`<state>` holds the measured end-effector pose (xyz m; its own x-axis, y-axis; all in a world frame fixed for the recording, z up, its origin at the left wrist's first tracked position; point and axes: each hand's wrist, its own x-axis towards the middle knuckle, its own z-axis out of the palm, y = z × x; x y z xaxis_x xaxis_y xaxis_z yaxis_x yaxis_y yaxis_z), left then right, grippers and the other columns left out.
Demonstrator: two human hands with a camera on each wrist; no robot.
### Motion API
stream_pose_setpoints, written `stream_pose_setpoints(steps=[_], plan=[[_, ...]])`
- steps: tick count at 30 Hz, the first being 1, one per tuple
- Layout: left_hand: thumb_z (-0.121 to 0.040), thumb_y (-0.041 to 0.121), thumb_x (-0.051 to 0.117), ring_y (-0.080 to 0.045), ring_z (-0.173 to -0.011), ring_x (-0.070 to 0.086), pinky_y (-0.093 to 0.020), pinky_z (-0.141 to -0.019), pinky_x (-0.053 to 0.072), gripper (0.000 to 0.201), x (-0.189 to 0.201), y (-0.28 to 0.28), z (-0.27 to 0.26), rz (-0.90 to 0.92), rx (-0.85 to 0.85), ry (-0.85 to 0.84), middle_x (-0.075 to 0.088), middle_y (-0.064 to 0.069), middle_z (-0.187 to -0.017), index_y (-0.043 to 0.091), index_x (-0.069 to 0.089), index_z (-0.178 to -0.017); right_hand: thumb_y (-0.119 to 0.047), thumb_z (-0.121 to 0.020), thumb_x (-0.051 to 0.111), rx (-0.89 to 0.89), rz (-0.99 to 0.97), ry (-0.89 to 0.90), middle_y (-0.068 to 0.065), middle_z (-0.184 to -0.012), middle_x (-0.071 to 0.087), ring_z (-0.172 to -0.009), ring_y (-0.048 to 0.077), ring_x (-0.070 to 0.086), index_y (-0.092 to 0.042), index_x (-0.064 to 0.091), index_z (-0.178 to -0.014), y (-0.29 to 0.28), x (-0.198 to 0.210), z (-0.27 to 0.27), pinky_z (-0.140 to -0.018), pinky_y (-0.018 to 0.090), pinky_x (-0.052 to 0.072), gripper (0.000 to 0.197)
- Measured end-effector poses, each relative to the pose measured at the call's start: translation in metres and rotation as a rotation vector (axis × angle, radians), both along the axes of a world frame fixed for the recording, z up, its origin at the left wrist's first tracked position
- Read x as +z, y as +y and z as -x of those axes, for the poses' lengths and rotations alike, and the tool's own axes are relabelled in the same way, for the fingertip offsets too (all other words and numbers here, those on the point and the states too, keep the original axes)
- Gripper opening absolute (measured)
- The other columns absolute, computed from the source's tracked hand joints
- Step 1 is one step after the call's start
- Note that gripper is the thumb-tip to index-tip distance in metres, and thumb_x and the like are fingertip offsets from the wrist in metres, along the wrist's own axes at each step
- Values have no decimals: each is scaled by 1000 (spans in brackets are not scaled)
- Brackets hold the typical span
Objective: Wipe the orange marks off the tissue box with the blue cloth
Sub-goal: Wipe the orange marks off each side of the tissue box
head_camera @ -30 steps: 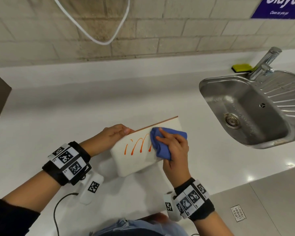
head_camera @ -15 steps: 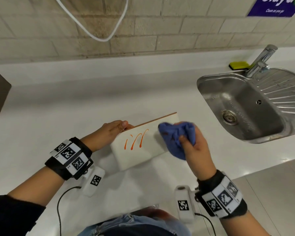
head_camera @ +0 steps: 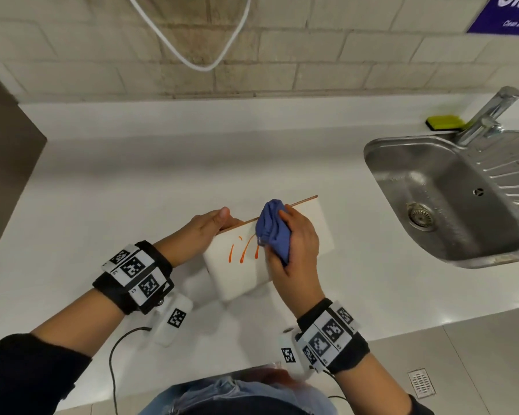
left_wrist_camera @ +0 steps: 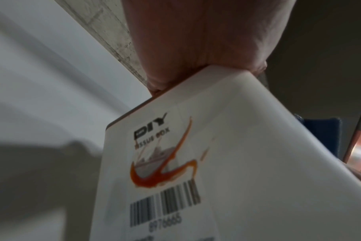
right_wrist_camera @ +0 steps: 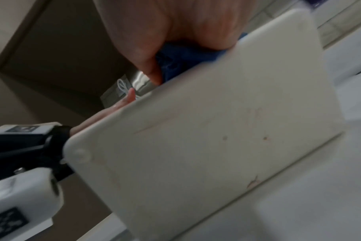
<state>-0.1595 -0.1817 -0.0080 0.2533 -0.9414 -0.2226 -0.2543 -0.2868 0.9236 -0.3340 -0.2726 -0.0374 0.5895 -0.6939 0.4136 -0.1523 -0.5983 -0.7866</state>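
Box (head_camera: 270,250): white tissue box, centre of the head frame, tipped up on one edge on the white desk (head_camera: 132,181), marked face turned up toward the camera.

Marks (head_camera: 243,254): orange strokes left of centre on that face, two fully visible, a third partly under the cloth. Left wrist view shows a further orange smear (left_wrist_camera: 161,166) over the printed label and barcode on another side of the box; that one looks untouched.

Left hand (head_camera: 204,232): clamped on the box's upper left edge, thumb on top, steadying it. Right hand (head_camera: 297,250): fingers closed round the bunched blue cloth (head_camera: 271,232), pressing it onto the face at the right end of the marks.

Step in hand, as I judge it: wiping across the strokes.
- Work the wad leftward over the remaining strokes with firm pressure, so the left hand takes the push.
- Keep the left-hand brace tight; a box balanced on an edge may skid or flop under the load.
- Turn the cloth to a clean patch if orange starts to smear.
- Then rotate the box and do the label side. The paper label may scuff, so lighter pressure there.

Containers:
- Box: contents not visible in any view; cannot tell whether it holds tissues.
- Sink (head_camera: 432,235), steel, right of frame: basin holds nothing visible but its drain. A yellow-green sponge (head_camera: 445,122) sits on the ledge beside the tap (head_camera: 489,118), upper right.
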Motion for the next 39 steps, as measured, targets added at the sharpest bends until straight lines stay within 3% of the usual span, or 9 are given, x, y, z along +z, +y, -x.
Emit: stream_pose_setpoints(steps=[7, 11, 19, 23, 26, 30, 33, 35, 39], plan=[[-59, 93, 22, -12, -106, 59, -37, -104, 39, 85, -15, 0, -7, 14, 65, 61, 67, 4, -104, 29, 65, -95, -18, -75, 55, 193, 125, -27, 17, -114, 65, -108, 19, 55, -19, 49, -114, 21, 4, -20, -94, 38, 44, 40], [-58, 93, 21, -12, -108, 57, -29, -101, 37, 90, -13, 0, -8, 25, 47, 103, 64, 8, -104, 29, 67, -101, -9, -73, 72, 346, 139, 35, 3, -121, 64, -114, 23, 56, -22, 59, -111, 17, -11, -15, -93, 47, 45, 43], [-58, 94, 16, -14, -107, 61, -38, -102, 42, 72, -3, 3, -7, -42, -20, 11, 68, 7, -109, 53, 64, -94, -2, -68, 77, 659, 114, 120, 3, -96, 74, -104, 13, 56, -15, 68, -84, 5, 1, 9, -98, 17, 33, 22], [-63, 91, 14, -18, -107, 61, -46, -107, 37, 75, 0, 5, -2, -21, -36, -33, 70, 1, -109, 49, 64, -100, 13, -65, 69, 774, -22, 189, 9, -86, 73, -86, 20, 64, -13, 67, -83, -6, 17, 29, -84, 33, 49, 32], [-63, 91, 14, -23, -108, 60, -52, -109, 32, 79, -1, 5, -3, -19, -25, -69, 71, 4, -104, 43, 64, -102, 4, -70, 54, 567, -387, 168, -6, -85, 72, -85, 8, 66, -14, 65, -84, -19, 34, 42, -78, 24, 52, 25], [-65, 89, 13, -28, -108, 55, -54, -107, 31, 77, -2, 4, -3, -29, -29, -107, 70, 4, -97, 42, 65, -96, -1, -82, 52, 202, -908, -334, -2, -84, 71, -84, 12, 66, -6, 57, -101, -35, 38, 40, -73, 26, 54, 20], [-63, 90, 17, -20, -103, 58, -43, -100, 38, 67, 0, 5, -2, -19, -10, -87, 70, 10, -94, 49, 64, -87, 3, -81, 61, -35, -692, -331, 1, -102, 62, -93, 4, 63, -12, 49, -117, -48, 38, 36, -78, 20, 52, 41], [-63, 91, 17, -21, -103, 57, -42, -98, 39, 65, -1, 5, -3, -21, -3, -85, 69, 12, -94, 51, 64, -85, 8, -79, 65, -143, -457, -214, -8, -100, 56, -86, -13, 59, -16, 46, -115, -53, 32, 35, -74, 9, 48, 47], [-64, 89, 18, -23, -105, 58, -44, -100, 40, 65, 0, 5, -3, -13, -23, -76, 69, 3, -102, 49, 64, -87, 17, -80, 56, -144, -186, -131, -5, -101, 57, -93, -16, 53, -13, 55, -105, -50, 18, 27, -80, 2, 40, 39]])
